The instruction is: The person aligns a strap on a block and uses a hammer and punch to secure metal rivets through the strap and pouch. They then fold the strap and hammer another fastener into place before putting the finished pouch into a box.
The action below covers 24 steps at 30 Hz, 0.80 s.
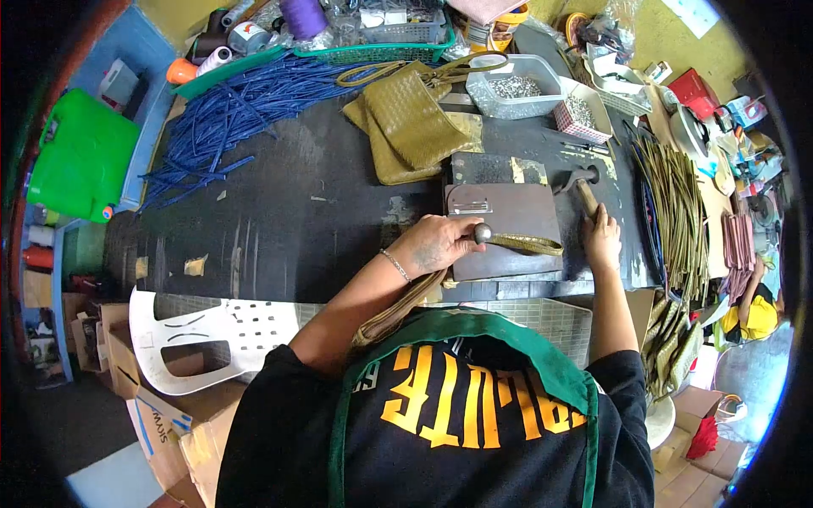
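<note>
My left hand is closed around a metal punch, whose round end points up over the brown block. Beside the punch, an olive strap loop lies on the block, and a longer strap hangs under my left wrist. My right hand is wrapped round the wooden handle of a hammer. The hammer's head is low over the dark table, right of the block. A small clear case lies on the block's upper left.
Olive woven pouches and blue strips lie on the dark table. Behind are a clear tub and a small box of metal bits. Olive strips are piled right; a white chair stands front left.
</note>
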Each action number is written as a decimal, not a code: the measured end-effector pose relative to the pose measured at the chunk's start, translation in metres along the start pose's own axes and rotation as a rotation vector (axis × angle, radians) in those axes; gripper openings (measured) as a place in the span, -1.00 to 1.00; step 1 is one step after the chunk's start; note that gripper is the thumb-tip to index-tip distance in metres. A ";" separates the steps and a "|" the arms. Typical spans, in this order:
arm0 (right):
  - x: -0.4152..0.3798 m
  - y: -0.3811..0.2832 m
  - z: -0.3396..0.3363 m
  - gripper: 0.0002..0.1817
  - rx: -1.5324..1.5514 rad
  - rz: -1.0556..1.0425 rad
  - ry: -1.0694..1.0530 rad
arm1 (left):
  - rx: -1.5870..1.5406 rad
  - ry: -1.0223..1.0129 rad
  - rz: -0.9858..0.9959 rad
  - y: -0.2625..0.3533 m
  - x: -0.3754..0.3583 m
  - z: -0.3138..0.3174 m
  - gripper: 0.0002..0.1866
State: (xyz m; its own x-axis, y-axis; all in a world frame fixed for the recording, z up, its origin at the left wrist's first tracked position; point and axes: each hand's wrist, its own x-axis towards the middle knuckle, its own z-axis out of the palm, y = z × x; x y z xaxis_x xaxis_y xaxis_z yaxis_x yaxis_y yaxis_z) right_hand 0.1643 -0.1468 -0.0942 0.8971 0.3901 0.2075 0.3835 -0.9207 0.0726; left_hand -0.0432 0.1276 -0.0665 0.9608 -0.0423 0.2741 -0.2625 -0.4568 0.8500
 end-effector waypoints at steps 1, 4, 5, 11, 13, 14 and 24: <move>0.000 0.003 0.001 -0.53 0.026 -0.070 0.103 | -0.001 -0.004 0.001 0.001 0.000 -0.001 -0.68; -0.001 -0.023 -0.058 -0.59 0.837 0.300 -0.200 | -0.054 -0.064 -0.083 0.003 0.002 -0.003 -0.68; -0.007 -0.036 -0.082 -0.63 1.052 0.309 -0.196 | -0.061 -0.049 -0.074 0.003 0.001 -0.002 -0.67; -0.058 -0.080 -0.204 -0.62 1.061 -0.160 -0.196 | 0.000 -0.060 -0.094 0.008 0.002 -0.005 -0.68; -0.069 -0.088 -0.218 -0.58 0.829 -0.266 -0.244 | 0.122 -0.083 -0.078 0.010 0.004 -0.008 -0.69; -0.073 -0.093 -0.221 -0.56 0.722 -0.324 -0.274 | 0.147 -0.100 -0.096 0.015 0.005 -0.010 -0.69; -0.044 -0.071 -0.293 -0.40 1.593 -0.468 0.079 | -0.011 -0.044 -0.106 0.010 0.003 -0.006 -0.64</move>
State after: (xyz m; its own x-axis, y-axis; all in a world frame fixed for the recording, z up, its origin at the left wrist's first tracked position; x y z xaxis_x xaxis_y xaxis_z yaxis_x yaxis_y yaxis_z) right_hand 0.0336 -0.1031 0.1772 0.6537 0.5630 0.5057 0.4680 0.2244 -0.8548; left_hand -0.0430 0.1279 -0.0545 0.9862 -0.0330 0.1625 -0.1598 -0.4513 0.8779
